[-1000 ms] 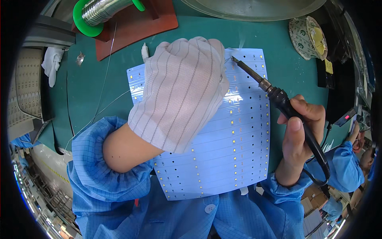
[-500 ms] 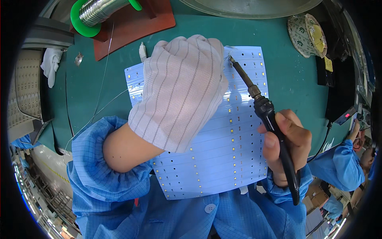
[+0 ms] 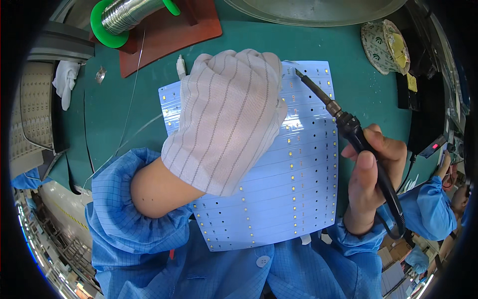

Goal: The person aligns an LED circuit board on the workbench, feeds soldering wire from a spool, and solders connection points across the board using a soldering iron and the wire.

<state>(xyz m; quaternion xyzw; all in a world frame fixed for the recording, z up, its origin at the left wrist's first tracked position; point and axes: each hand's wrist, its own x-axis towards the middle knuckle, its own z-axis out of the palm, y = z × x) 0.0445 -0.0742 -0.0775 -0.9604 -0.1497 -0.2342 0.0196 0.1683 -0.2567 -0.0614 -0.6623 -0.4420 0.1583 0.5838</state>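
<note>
My left hand (image 3: 229, 119), in a white striped glove, is closed over the upper part of a white LED board (image 3: 269, 199) with rows of small yellow LEDs. Solder wire (image 3: 142, 130) runs from the left under this glove; the fingertips gripping it are mostly hidden. In my bare right hand (image 3: 376, 174) is a black-handled soldering iron (image 3: 356, 132), held like a pen. Its tip points to the board's top edge, just right of the gloved fingers, and seems slightly above the surface.
A green-flanged solder spool (image 3: 132, 17) sits on a red-brown stand (image 3: 172, 37) at the back left. A metal tray (image 3: 318, 12) lies at the far edge, with a round tin holding yellow sponge (image 3: 396, 47) to the right. A co-worker's blue sleeve (image 3: 428, 209) shows at right.
My right hand has drawn the soldering iron to the right, its tip moving away from the gloved fingers. My left hand stays nearly in place on the board.
</note>
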